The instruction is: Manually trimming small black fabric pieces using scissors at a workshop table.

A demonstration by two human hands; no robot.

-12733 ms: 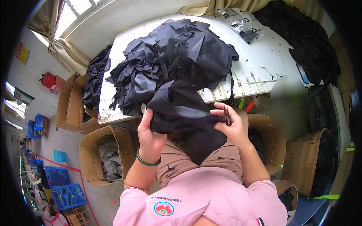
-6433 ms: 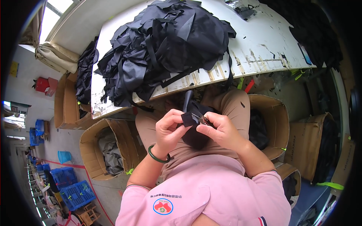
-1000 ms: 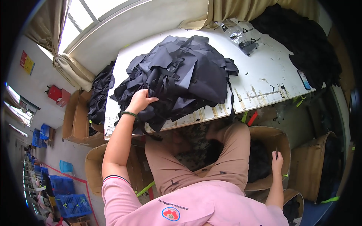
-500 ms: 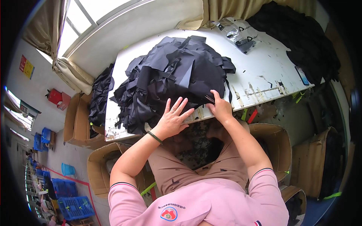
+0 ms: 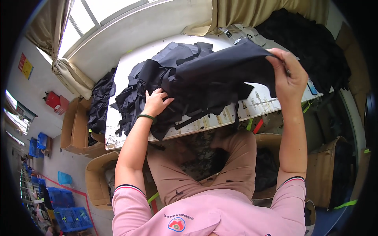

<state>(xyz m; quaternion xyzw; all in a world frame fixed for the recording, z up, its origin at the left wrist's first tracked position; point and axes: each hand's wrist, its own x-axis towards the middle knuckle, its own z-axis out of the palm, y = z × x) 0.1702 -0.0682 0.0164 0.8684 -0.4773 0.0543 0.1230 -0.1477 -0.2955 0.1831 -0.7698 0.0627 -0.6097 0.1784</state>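
Note:
A large heap of black fabric pieces (image 5: 136, 88) lies on the white table (image 5: 260, 92) before me. My right hand (image 5: 290, 76) is raised at the right, its thumb and fingers pinching the corner of a wide black fabric piece (image 5: 224, 65). That piece stretches from the heap to my hand, lifted above the tabletop. Something small and dark, perhaps a metal tool, shows in the right palm, mostly hidden by the fingers. On the left part of the heap rests my left hand (image 5: 156, 103), palm down, fingers apart, a dark green bangle at its wrist.
Another black fabric pile (image 5: 307, 49) covers the table's far right, beside a printed plastic bag (image 5: 256, 37). Cardboard boxes (image 5: 98, 185) stand below the table on both sides. More black fabric (image 5: 101, 102) hangs at its left edge. Blue crates (image 5: 73, 218) stand on the floor at lower left.
My right hand has moved up and right from the table's front edge, pulling a fabric piece out from the heap. My left hand has shifted left and farther onto the heap.

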